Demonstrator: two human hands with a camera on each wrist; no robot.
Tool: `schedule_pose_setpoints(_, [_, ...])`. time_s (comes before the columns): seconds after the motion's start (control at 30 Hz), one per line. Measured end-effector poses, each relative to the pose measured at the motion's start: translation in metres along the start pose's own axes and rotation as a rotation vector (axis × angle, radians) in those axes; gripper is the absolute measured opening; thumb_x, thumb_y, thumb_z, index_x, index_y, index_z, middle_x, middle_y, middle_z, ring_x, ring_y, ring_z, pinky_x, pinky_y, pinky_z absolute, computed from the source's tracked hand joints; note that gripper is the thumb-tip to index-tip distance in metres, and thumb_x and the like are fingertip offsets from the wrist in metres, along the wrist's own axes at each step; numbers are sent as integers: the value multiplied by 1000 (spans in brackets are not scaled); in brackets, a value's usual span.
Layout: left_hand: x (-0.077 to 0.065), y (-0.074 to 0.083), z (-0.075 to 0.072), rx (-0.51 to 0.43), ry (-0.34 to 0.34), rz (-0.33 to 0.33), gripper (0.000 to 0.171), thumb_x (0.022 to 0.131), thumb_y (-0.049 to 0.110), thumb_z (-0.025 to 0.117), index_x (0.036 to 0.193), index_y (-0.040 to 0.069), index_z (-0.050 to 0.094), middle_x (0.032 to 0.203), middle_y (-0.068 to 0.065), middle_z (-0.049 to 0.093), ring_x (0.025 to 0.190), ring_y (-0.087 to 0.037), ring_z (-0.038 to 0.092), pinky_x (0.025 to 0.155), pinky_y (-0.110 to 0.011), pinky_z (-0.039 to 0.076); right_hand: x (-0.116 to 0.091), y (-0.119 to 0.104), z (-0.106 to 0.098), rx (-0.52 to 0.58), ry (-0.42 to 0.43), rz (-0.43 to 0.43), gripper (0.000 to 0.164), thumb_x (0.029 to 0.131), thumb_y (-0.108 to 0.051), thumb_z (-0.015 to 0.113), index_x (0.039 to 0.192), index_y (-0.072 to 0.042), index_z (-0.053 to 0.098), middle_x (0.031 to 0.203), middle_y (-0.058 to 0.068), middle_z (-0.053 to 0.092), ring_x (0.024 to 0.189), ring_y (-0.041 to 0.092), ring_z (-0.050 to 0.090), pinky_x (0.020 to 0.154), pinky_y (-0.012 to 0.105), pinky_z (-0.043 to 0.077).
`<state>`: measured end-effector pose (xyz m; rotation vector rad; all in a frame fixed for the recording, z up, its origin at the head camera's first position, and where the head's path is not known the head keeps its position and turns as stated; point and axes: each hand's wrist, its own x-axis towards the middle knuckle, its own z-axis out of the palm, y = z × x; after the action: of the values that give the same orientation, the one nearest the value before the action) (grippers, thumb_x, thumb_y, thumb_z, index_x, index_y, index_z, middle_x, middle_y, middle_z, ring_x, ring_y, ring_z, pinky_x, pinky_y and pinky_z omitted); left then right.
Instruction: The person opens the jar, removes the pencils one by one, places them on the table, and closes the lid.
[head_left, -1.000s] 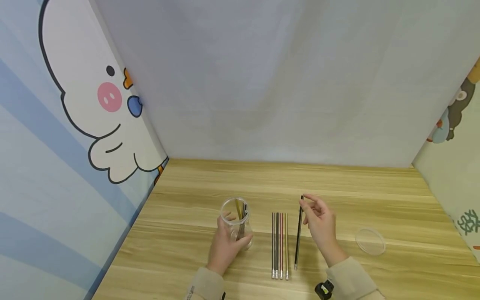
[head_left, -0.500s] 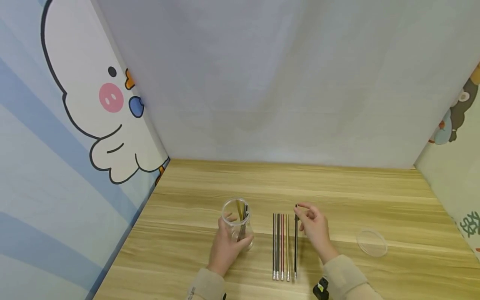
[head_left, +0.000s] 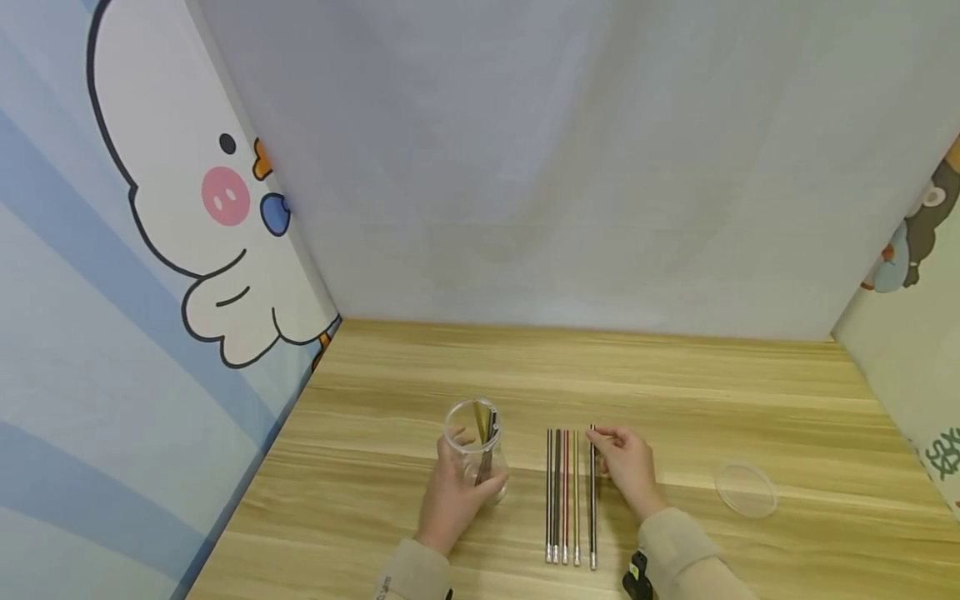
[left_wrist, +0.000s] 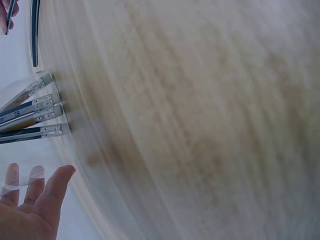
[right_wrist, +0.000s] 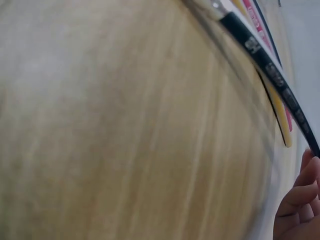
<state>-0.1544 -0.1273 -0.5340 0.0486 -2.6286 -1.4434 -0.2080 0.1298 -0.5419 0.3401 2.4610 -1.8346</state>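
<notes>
My left hand (head_left: 450,504) grips a clear jar (head_left: 472,451) standing on the table, thumb and fingers around its side. Several pencils (head_left: 489,427) lean inside the jar; the left wrist view shows their eraser ends (left_wrist: 46,101) low in it. On the right, my right hand (head_left: 630,468) pinches a black pencil (head_left: 593,508) near its far tip, with the eraser end towards me. To the left of that pencil lies a row of parallel pencils, among them a red pencil (head_left: 566,492) and a yellow pencil (head_left: 577,500).
A clear round lid (head_left: 746,490) lies flat to the right of my right hand. The wooden table (head_left: 637,375) ends at a pale back wall (head_left: 525,208), with printed panels on both sides. A small black device (head_left: 637,575) sits at the right wrist.
My right hand has brought the black pencil left and towards me, lining it up beside the row. The left hand has stayed on the jar.
</notes>
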Motion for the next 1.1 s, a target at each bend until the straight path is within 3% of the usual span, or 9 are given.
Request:
schedule_pose_setpoints(0.5, [0,1,0,1,13,-13,89,74,33,87,142,12,34,137,-13,58,122,-40,58,101,-62,48,11,3,4,-102,-39,49,32,93,-24,68,105,5,70,72,2,67,45,7,48,40,20,40])
schedule_pose_setpoints(1.1, [1,-1,1,0,5,-9,87,75,34,86,142,13,34,138,-12,57,125,-39,57,102,-62,47,11,5,10,-199,-31,44,29,94,-27,67,103,1,68,72,4,66,44,10,50,40,23,45])
